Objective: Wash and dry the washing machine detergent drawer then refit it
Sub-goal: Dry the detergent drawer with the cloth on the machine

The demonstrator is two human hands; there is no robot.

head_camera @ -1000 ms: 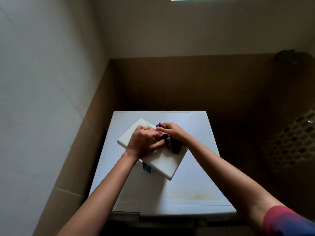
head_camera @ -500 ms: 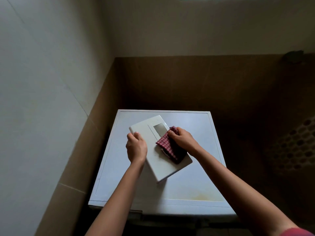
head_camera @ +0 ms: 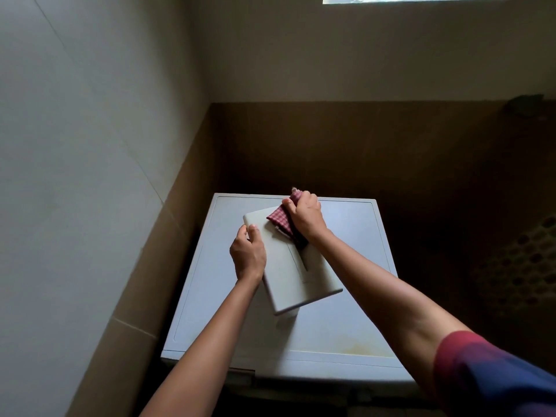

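Observation:
The white detergent drawer [head_camera: 288,275] lies flat side up on top of the white washing machine [head_camera: 346,320]. My left hand [head_camera: 248,255] grips the drawer's left edge. My right hand [head_camera: 305,218] holds a red checked cloth [head_camera: 279,218] bunched in its fingers and presses it onto the drawer's far end. The cloth hangs partly past the drawer's far edge. The drawer's compartments face down and are hidden.
The machine stands in a corner, with a pale tiled wall [head_camera: 90,145] on the left and a brown tiled wall [head_camera: 361,145] behind. A perforated laundry basket [head_camera: 523,266] sits in shadow at the right. The empty drawer slot [head_camera: 240,374] shows at the machine's front left.
My right hand has slid the cloth along the drawer from its middle to its far end. The left hand has kept its hold on the left edge, and the drawer has turned slightly.

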